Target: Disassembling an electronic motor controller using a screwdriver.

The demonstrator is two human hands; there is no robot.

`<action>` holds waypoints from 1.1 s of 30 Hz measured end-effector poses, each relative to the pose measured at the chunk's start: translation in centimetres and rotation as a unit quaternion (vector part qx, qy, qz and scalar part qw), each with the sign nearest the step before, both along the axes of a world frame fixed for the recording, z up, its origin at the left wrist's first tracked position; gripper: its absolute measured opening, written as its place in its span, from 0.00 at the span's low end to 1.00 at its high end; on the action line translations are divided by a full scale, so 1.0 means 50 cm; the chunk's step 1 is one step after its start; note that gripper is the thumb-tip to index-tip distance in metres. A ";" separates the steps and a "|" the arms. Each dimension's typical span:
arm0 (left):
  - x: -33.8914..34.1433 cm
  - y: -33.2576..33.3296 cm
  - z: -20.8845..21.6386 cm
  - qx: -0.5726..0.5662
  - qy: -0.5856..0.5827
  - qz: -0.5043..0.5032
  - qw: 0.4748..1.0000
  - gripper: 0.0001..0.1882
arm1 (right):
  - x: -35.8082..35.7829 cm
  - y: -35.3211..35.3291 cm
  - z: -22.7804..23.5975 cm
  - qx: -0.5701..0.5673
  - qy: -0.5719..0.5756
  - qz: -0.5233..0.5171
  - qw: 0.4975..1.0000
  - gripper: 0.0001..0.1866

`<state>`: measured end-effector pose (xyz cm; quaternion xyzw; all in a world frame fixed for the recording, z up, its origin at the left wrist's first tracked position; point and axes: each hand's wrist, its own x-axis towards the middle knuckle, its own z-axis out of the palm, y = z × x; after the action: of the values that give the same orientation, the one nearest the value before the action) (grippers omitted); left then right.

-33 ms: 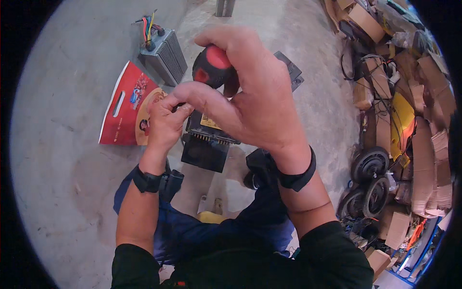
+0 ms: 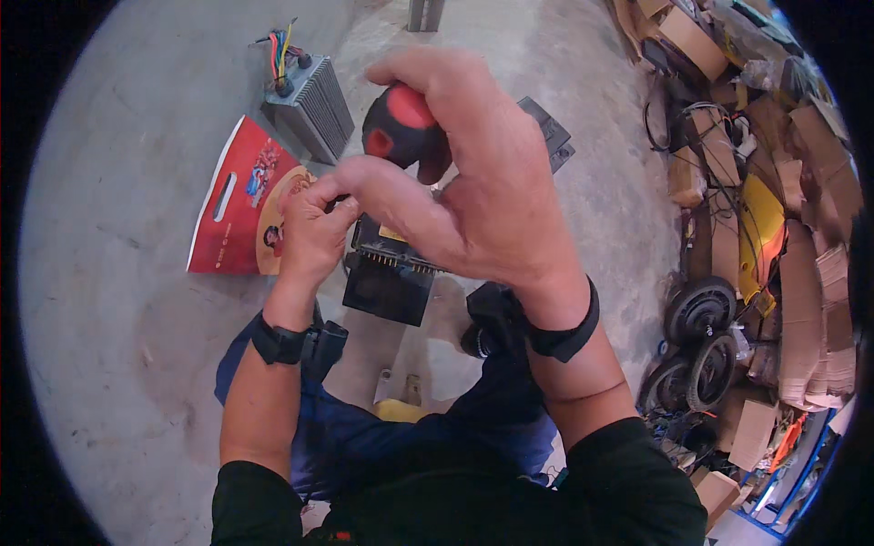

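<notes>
My right hand (image 2: 510, 191) is wrapped round the thick black and red handle of a screwdriver (image 2: 384, 123), whose butt end points up towards me; its shaft is hidden behind the hand. My left hand (image 2: 314, 232) sits just below and left, thumb and fingers pinched together close to the right thumb. What the left fingers hold, if anything, is hidden. Beneath both hands is a black boxy electrical unit (image 2: 390, 289) with a row of gold-coloured pins and a yellow label, partly covered by my right hand.
A finned grey metal box (image 2: 314, 109) with coloured wires stands at the far left, beside a red carrier bag (image 2: 238, 205). Behind my right hand lies a dark part (image 2: 548, 132). Cardboard (image 2: 801, 300), wheels (image 2: 701, 309) and cables are heaped along the right. A yellow thing (image 2: 401, 411) is between my legs.
The screwdriver handle and my right fingers have shifted very slightly left. My left hand looks unmoved.
</notes>
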<state>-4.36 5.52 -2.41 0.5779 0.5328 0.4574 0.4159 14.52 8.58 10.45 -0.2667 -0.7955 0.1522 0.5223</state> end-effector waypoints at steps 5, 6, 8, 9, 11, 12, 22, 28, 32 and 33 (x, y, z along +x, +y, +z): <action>0.010 -0.008 0.018 0.015 0.025 0.023 0.999 0.09 | 0.004 0.010 -0.001 0.014 -0.016 0.038 0.999 0.23; 0.013 -0.008 0.013 0.029 -0.066 0.030 0.997 0.09 | 0.005 0.012 -0.001 0.018 -0.041 0.030 0.999 0.22; 0.011 -0.009 0.011 0.033 -0.077 0.022 0.996 0.09 | 0.005 0.015 0.002 0.027 -0.050 0.021 0.998 0.22; 0.013 -0.009 0.011 0.037 -0.091 0.013 0.995 0.09 | 0.006 0.016 0.004 0.036 -0.061 0.012 0.997 0.22; 0.019 -0.007 0.011 0.034 -0.086 0.014 0.996 0.08 | 0.006 0.011 0.006 0.024 -0.040 0.021 0.999 0.22; 0.017 -0.009 0.013 0.030 -0.077 0.022 0.996 0.07 | 0.004 0.009 0.005 0.011 -0.014 0.036 0.999 0.21; 0.018 -0.015 0.042 0.038 -0.010 0.015 0.999 0.07 | -0.010 0.005 0.002 0.012 -0.009 0.125 0.992 0.23; 0.037 -0.029 0.078 0.033 -0.091 0.039 0.995 0.12 | -0.022 -0.012 -0.001 0.014 -0.028 0.065 0.997 0.23; 0.004 -0.013 -0.006 0.031 0.008 0.046 0.998 0.13 | -0.026 -0.011 0.007 0.037 -0.033 0.042 0.998 0.24; 0.006 -0.004 -0.012 0.065 -0.031 0.061 0.996 0.12 | -0.022 -0.008 0.007 0.044 -0.030 0.055 0.997 0.26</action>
<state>-4.05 5.30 -3.01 0.5554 0.5230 0.5333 0.3656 13.40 8.17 10.80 -0.2040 -0.8302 0.1375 0.5003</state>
